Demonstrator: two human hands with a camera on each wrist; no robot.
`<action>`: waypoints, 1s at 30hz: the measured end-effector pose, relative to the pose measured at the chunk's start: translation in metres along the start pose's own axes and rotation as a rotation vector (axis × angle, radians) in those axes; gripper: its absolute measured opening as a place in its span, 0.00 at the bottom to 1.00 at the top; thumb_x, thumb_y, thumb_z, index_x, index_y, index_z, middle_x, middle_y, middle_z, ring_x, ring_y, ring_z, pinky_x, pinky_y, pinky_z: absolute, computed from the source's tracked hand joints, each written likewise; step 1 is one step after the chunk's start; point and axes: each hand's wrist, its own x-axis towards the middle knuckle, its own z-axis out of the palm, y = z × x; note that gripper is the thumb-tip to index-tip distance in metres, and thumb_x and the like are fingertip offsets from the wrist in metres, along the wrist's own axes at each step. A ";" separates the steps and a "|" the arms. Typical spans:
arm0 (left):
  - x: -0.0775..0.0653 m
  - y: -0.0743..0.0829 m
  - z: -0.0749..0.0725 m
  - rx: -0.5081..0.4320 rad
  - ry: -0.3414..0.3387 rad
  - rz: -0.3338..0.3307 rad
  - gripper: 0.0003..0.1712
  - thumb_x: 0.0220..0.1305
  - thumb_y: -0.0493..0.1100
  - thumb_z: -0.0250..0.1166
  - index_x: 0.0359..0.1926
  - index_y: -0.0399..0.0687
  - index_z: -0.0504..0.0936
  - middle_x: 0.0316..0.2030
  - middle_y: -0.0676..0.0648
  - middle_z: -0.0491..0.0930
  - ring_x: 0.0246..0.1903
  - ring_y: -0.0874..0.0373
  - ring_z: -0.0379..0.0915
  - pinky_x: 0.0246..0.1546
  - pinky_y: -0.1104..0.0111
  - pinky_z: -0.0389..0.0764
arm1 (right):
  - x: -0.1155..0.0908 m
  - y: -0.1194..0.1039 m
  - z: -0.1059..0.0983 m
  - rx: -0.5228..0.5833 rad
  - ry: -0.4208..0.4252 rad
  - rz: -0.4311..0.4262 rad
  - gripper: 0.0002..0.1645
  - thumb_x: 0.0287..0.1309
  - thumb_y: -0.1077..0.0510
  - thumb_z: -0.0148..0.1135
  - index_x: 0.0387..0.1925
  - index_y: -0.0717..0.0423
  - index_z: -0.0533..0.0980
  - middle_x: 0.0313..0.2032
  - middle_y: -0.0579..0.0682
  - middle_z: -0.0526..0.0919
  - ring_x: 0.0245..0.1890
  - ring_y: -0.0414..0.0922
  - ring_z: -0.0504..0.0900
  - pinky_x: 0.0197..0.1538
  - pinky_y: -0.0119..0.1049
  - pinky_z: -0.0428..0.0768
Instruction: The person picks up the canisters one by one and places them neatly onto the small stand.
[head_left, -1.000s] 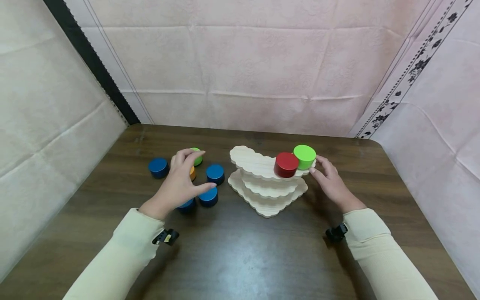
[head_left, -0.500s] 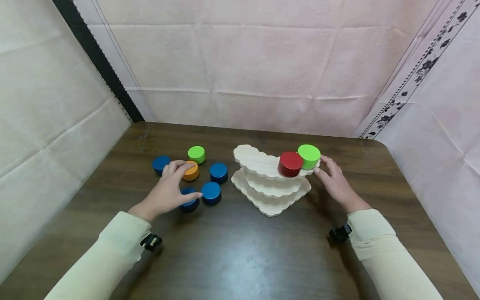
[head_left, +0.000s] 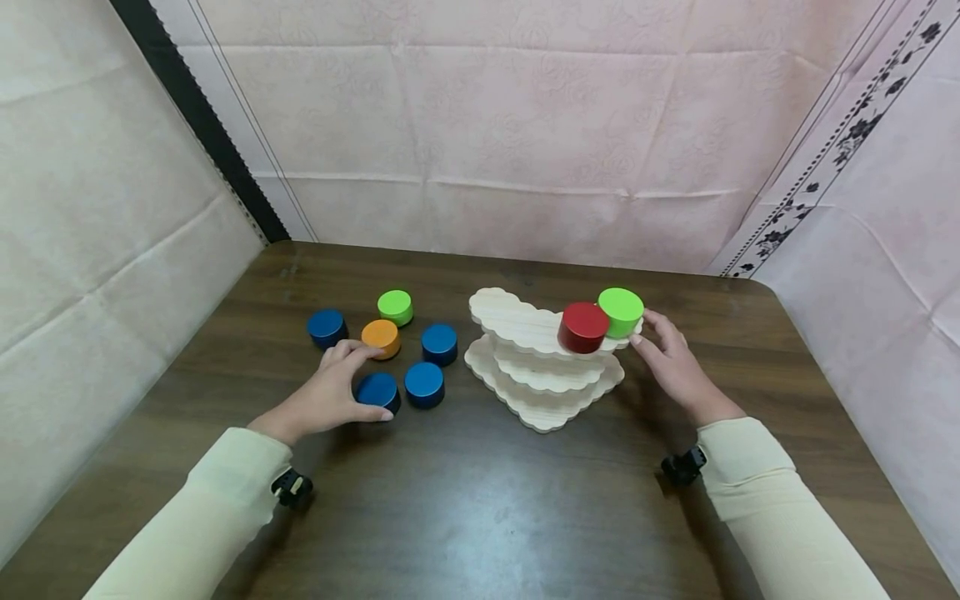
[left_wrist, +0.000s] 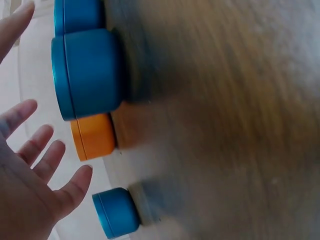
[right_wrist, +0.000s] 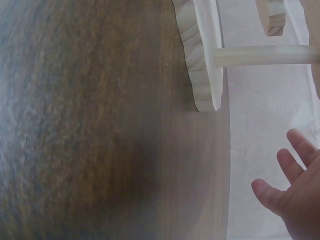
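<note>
My left hand (head_left: 326, 396) spreads over the nearest blue tin (head_left: 377, 390), thumb in front and fingers behind it. In the left wrist view those fingers are apart, level with the lid of a blue tin (left_wrist: 92, 72). An orange tin (head_left: 381, 337) stands just beyond my fingertips. To the right is a pale wooden tiered stand (head_left: 543, 379) with scalloped edges. My right hand (head_left: 675, 367) grips the right corner of its top tier between thumb and forefinger. A red tin (head_left: 583, 327) and a taller green tin (head_left: 621, 310) sit on that tier.
Other blue tins stand close by: one at the left (head_left: 327, 327), one at the right (head_left: 439, 343) and one beside the nearest tin (head_left: 424, 383). A green tin (head_left: 395, 307) is behind the orange one. Pale cloth (head_left: 465, 150) hangs behind the brown table (head_left: 480, 500).
My left hand has drawn back toward me and left, from over the green and orange tins to the nearest blue tin. My right hand stays at the stand's corner; the view has shifted slightly.
</note>
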 end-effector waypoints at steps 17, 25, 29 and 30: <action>0.003 -0.021 -0.001 -0.038 -0.130 -0.029 0.46 0.46 0.54 0.77 0.64 0.43 0.68 0.60 0.33 0.59 0.57 0.36 0.54 0.55 0.38 0.65 | 0.001 0.003 -0.001 0.001 0.010 -0.016 0.34 0.72 0.52 0.46 0.73 0.60 0.52 0.70 0.66 0.53 0.71 0.64 0.44 0.64 0.70 0.46; 0.004 -0.025 0.001 -0.069 -0.143 -0.051 0.44 0.48 0.51 0.77 0.63 0.43 0.69 0.61 0.32 0.58 0.57 0.35 0.53 0.55 0.37 0.64 | 0.002 0.005 0.000 -0.006 0.015 -0.024 0.34 0.72 0.53 0.46 0.72 0.61 0.52 0.70 0.66 0.54 0.70 0.64 0.45 0.64 0.70 0.45; 0.003 -0.026 0.002 -0.084 -0.137 -0.063 0.43 0.49 0.50 0.77 0.63 0.43 0.69 0.60 0.32 0.58 0.57 0.35 0.53 0.56 0.37 0.62 | 0.003 0.005 0.000 -0.010 0.018 -0.020 0.34 0.72 0.52 0.46 0.73 0.60 0.52 0.70 0.66 0.54 0.70 0.64 0.45 0.64 0.70 0.45; 0.003 -0.026 0.002 -0.086 -0.135 -0.063 0.43 0.49 0.50 0.77 0.63 0.43 0.69 0.60 0.32 0.59 0.57 0.35 0.53 0.56 0.37 0.62 | 0.003 0.005 0.000 -0.009 0.018 -0.020 0.34 0.72 0.52 0.46 0.73 0.60 0.52 0.70 0.66 0.54 0.70 0.64 0.45 0.64 0.70 0.45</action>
